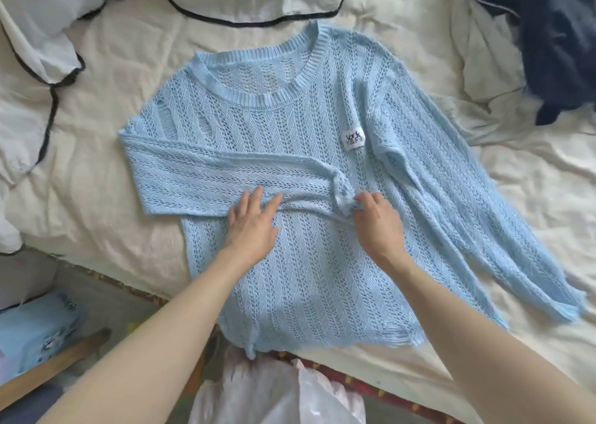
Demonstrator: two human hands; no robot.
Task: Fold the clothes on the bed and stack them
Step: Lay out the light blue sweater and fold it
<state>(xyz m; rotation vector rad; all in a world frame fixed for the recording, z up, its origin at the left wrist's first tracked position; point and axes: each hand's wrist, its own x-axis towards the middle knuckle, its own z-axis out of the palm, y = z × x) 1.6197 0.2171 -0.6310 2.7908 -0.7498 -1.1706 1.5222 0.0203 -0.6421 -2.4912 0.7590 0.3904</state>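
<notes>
Matt open-knit sweater (306, 204) on a creased cotton-like sheet (113, 152).

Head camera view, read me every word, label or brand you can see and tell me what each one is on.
"York" over "Y&F", then a small round mark too small to read: on the white patch sewn to the chest of the light blue knit sweater lying on the bed.
The light blue cloth with dark prints at lower left: prints too blurred to tell whether they are letters.
No other text is readable.
</notes>
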